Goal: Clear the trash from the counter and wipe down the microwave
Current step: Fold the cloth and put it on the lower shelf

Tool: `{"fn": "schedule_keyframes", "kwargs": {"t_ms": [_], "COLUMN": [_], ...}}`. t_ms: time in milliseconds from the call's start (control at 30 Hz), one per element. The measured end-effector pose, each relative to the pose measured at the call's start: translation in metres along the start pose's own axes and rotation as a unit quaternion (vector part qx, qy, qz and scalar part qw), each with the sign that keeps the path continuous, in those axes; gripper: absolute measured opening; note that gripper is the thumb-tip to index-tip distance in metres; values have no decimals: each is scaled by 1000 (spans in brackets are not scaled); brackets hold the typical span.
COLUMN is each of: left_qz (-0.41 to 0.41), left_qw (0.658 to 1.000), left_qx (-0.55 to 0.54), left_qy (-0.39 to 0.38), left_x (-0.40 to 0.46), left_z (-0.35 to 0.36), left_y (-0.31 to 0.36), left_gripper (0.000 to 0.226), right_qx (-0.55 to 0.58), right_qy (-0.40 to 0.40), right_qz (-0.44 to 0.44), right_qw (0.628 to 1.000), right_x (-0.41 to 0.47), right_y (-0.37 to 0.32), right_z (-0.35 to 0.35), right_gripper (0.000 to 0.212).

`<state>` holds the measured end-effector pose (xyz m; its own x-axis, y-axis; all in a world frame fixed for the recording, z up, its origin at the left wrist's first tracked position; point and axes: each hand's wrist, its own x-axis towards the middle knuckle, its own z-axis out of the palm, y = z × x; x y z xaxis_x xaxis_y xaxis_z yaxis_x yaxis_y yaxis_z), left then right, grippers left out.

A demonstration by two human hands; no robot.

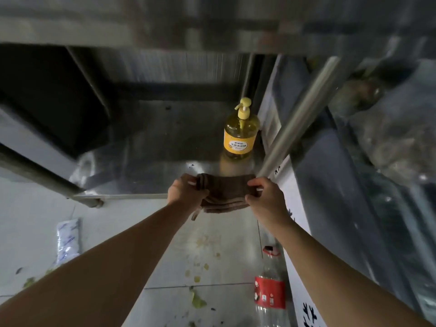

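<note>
Fingers of both hands curl round a folded brown cloth (226, 194), the left hand (186, 192) gripping its left end and the right hand (266, 197) pinching its right end, so it hangs stretched between them over the front edge of a steel shelf (151, 147). Just behind the cloth, on that shelf, stands a yellow pump bottle of detergent (240, 133); its orange label carries Chinese writing too blurred to read. A metal tube (304, 114) slants up on the right. On the tiled floor (212, 244) below lie a clear plastic bottle with a red label (270, 292), a white printed packet (68, 239) and green scraps (198, 300).
</note>
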<state>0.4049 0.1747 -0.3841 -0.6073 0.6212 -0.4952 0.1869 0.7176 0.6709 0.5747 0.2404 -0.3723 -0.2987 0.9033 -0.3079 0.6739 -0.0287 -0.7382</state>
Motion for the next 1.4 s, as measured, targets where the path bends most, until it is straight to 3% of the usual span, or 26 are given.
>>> {"fn": "schedule_keyframes", "kwargs": {"t_ms": [333,600,833,933,1067,1200,1400], "left_qz": [58,113,175,245,225,222,195], "left_qw": [997,989,972,942,905,899,909], "left_qx": [30,65,133,228,348,366,353], "left_qy": [46,74,84,27,-95,-96,-108], "left_x": [116,179,193,193,183,166,111], "left_z": [72,108,119,122,125,110,63], "left_y": [-46,-59,-78,-83,-88,-84,-50], "left_gripper": [30,33,41,41,46,61,62], "right_qx": [-36,-129,-209,-309,-353,-322,-287], "right_qy": [63,104,44,-8,-84,-80,-95], "right_qz": [-60,-117,-122,-132,-78,-69,-62], "right_qw": [996,979,969,942,929,941,951], "right_x": [102,148,159,155,145,127,80], "right_y": [72,102,120,122,118,107,69], "right_z": [85,123,139,142,142,127,81], "right_gripper": [39,49,60,71,74,73,86]}}
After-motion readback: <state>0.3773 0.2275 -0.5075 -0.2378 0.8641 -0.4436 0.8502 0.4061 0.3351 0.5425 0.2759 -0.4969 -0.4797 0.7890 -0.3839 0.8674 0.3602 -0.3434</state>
